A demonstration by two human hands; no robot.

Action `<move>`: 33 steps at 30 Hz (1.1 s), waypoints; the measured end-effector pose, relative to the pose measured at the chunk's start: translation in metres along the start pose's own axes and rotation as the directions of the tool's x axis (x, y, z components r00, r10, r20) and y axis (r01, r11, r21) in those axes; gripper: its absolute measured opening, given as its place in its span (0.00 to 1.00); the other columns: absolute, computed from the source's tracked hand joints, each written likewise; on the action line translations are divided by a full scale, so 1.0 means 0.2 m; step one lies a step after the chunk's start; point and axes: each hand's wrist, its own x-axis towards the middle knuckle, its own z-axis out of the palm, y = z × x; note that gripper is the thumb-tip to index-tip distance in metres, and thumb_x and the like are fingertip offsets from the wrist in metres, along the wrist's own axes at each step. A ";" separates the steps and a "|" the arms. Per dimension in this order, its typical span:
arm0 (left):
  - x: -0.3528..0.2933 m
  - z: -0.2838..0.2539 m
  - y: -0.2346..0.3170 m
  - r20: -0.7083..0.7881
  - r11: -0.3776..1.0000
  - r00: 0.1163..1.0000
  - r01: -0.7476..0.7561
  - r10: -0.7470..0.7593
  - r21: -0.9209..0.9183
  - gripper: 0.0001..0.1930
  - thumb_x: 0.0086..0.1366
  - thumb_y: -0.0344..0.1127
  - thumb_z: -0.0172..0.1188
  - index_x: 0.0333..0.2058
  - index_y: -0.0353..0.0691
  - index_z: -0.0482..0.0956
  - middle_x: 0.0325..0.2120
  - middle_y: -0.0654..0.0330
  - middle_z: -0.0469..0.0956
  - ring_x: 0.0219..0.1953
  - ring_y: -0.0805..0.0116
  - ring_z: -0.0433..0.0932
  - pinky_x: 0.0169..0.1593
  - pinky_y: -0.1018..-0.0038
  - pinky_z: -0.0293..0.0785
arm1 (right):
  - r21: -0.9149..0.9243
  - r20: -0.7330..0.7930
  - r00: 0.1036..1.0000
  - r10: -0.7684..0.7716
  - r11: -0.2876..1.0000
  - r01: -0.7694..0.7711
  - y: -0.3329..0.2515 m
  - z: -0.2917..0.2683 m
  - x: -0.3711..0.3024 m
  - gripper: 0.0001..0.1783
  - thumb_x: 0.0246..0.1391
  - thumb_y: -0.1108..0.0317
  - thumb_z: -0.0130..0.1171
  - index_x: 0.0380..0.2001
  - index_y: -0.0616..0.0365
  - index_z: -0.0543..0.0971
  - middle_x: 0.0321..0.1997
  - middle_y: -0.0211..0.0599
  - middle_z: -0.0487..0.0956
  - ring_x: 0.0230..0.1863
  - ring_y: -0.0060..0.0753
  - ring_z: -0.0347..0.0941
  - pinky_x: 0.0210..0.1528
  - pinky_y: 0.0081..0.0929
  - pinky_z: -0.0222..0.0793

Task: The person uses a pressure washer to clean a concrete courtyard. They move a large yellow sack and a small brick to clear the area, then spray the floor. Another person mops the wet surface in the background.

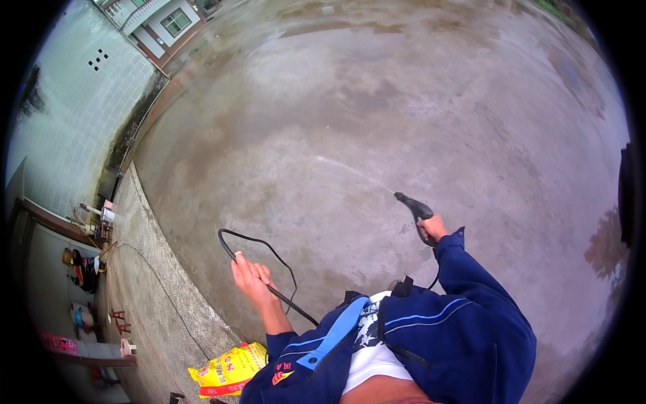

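My right hand (433,227) grips a black spray gun (412,206) out ahead and to the right. A thin jet of water (353,170) leaves its nozzle toward the upper left, over the wet concrete ground (323,121). On the left, my left hand (254,279) is closed around a black hose (245,236). The hose makes a loose loop beyond that hand, and one stretch runs back toward my jacket. Another piece of hose shows below the gun's handle. How the pieces join is hidden by my body.
At lower left lies a yellow bag (232,372) on a raised concrete strip (158,269), crossed by a thin dark cable. Small reddish stools (120,322) and household things stand along the left side. A pale block wall (101,81) and a house (168,27) rise at upper left.
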 end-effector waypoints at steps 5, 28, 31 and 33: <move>-0.02 0.12 -0.03 0.007 0.999 1.000 -0.002 0.002 0.041 0.09 0.75 0.39 0.51 0.36 0.43 0.67 0.13 0.73 0.54 0.10 0.83 0.53 0.15 0.81 0.49 | 0.005 -0.088 0.996 0.010 1.000 -0.010 0.12 -0.30 0.02 0.14 0.48 0.70 0.65 0.16 0.66 0.75 0.13 0.37 0.74 0.11 0.30 0.69 0.14 0.30 0.64; 0.24 -0.03 -0.18 0.053 0.995 0.995 -0.083 0.081 0.045 0.07 0.74 0.37 0.53 0.38 0.44 0.66 0.15 0.71 0.59 0.11 0.82 0.57 0.16 0.82 0.54 | -0.095 -0.058 0.986 -0.155 0.984 0.149 -0.13 0.23 0.20 0.13 0.46 0.68 0.63 0.15 0.65 0.76 0.13 0.37 0.75 0.12 0.30 0.71 0.17 0.31 0.65; 0.33 -0.09 -0.24 0.010 0.995 0.997 -0.083 0.083 0.060 0.07 0.73 0.36 0.53 0.38 0.44 0.66 0.15 0.70 0.59 0.11 0.82 0.57 0.16 0.81 0.54 | -0.170 0.025 0.980 -0.196 0.966 0.197 -0.23 0.42 0.29 0.14 0.46 0.68 0.63 0.13 0.63 0.74 0.12 0.35 0.73 0.11 0.30 0.69 0.16 0.32 0.63; 0.43 -0.08 -0.24 -0.021 0.993 0.995 -0.096 0.098 0.063 0.06 0.73 0.36 0.54 0.38 0.44 0.66 0.15 0.70 0.59 0.11 0.81 0.57 0.16 0.81 0.54 | -0.104 0.067 0.975 -0.213 0.970 0.219 -0.34 0.51 0.41 0.14 0.47 0.69 0.63 0.13 0.62 0.74 0.11 0.34 0.73 0.11 0.29 0.69 0.16 0.32 0.63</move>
